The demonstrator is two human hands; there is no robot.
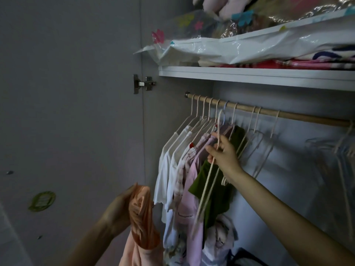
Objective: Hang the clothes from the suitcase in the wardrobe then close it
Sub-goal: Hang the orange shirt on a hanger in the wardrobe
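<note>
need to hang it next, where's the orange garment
Lower left of the head view, bunched in the left hand: the orange garment sits just left of the hanging clothes.

Dim light. A grey door panel (73,112) stands open on a metal hinge (144,83); a white shelf (269,77) carries plastic-wrapped bedding (249,48).

Above my right hand, a white shelf (249,76) carries plastic storage bags (249,48) of folded bedding and a pink plush toy (221,6). Left of my left hand, a green leaf sticker (42,201) marks the grey surface.
</note>
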